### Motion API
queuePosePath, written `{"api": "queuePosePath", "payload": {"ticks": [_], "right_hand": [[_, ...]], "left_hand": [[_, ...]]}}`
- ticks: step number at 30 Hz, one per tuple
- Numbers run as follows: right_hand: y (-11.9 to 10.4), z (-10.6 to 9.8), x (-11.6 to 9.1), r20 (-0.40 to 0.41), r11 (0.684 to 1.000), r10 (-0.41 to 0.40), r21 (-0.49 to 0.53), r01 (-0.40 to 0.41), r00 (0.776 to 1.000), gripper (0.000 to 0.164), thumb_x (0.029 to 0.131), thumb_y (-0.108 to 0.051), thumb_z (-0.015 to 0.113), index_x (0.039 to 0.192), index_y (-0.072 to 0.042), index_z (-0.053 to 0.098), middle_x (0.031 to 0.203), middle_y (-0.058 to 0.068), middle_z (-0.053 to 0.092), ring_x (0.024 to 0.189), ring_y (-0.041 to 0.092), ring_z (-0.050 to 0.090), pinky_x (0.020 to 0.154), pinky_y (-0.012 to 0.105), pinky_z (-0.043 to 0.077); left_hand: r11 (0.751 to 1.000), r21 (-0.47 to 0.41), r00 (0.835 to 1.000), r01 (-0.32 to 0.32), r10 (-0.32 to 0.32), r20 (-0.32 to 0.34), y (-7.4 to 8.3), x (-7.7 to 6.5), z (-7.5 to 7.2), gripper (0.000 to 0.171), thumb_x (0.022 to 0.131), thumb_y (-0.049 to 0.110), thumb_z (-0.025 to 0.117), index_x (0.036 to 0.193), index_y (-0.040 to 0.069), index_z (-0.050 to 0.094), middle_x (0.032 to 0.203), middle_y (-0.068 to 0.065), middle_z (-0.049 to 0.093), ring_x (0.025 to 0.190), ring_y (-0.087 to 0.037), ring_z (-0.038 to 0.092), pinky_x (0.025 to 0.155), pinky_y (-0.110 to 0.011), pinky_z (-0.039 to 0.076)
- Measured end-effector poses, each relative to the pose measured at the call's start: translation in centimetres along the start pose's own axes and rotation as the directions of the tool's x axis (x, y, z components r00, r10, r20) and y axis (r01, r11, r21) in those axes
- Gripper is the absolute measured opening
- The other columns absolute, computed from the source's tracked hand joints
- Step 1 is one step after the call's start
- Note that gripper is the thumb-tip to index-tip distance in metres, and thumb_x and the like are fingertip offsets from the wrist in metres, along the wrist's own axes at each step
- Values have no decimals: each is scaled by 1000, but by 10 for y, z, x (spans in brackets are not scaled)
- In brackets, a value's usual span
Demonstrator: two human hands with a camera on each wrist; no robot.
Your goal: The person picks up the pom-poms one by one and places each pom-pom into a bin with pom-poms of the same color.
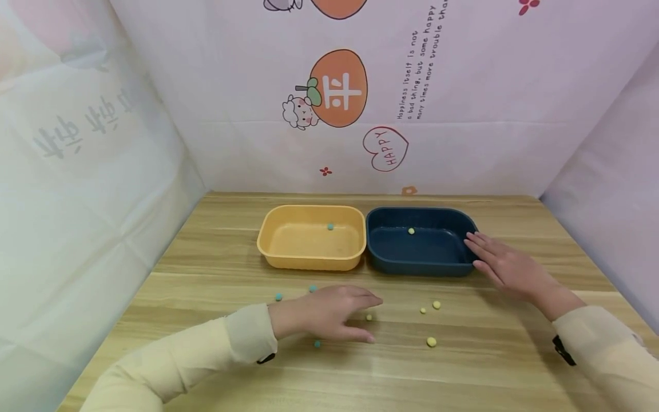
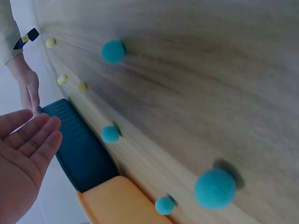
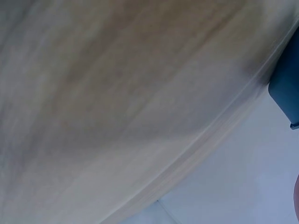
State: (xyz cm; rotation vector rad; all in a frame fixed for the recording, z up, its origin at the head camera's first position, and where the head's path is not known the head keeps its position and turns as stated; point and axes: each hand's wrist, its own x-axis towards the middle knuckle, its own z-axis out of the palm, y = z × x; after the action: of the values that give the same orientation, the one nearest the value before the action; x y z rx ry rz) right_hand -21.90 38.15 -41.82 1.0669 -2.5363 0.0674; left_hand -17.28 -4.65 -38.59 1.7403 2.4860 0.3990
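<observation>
My left hand [image 1: 329,313] hovers over the table's middle, fingers extended and thumb apart, holding nothing. A small yellow ball [image 1: 369,317] shows between its thumb and fingers in the head view. Teal balls [image 2: 215,188] lie around that hand, one [image 1: 317,344] on its near side and others [image 1: 278,297] beyond the wrist. With straight fingers, my right hand [image 1: 507,268] touches the right rim of the dark blue bin [image 1: 417,268]. Inside that bin is one yellow ball [image 1: 411,231]. A teal ball [image 1: 330,227] sits in the yellow bin [image 1: 311,263].
Side by side, the two bins stand toward the table's back edge. More yellow balls [image 1: 431,341] are spread on the wooden table [image 1: 391,377] in front of the blue bin. Printed white cloth [image 1: 247,114] walls off the back and sides.
</observation>
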Motion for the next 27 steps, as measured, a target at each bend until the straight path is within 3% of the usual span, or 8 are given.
{"api": "queuePosePath", "payload": {"ticks": [11,18,27], "right_hand": [[1,2,0,1,1000,16,9,-16,1000,47,103,-24,48,136,10,48,140,28,45,141,30,29,114,21,5],[0,1,1,45,998,51,20,-52,998,49,103,-24,49,138,9,47,142,28,43,143,29,26,113,19,2],[-3,-1,0,26,999,49,14,-49,998,47,102,-23,50,136,10,49,141,28,45,141,31,30,113,19,3]], "left_hand": [[994,-23,994,109,-109,13,1,14,13,57,92,41,66,135,5,55,129,-4,58,116,-11,55,98,-22,43],[980,-34,980,198,-197,39,-1,22,20,44,89,32,72,125,9,61,116,0,61,102,-7,57,88,-20,47],[966,-5,964,258,-258,60,1,32,24,30,85,20,74,112,13,65,95,5,57,76,-5,49,67,-15,43]]}}
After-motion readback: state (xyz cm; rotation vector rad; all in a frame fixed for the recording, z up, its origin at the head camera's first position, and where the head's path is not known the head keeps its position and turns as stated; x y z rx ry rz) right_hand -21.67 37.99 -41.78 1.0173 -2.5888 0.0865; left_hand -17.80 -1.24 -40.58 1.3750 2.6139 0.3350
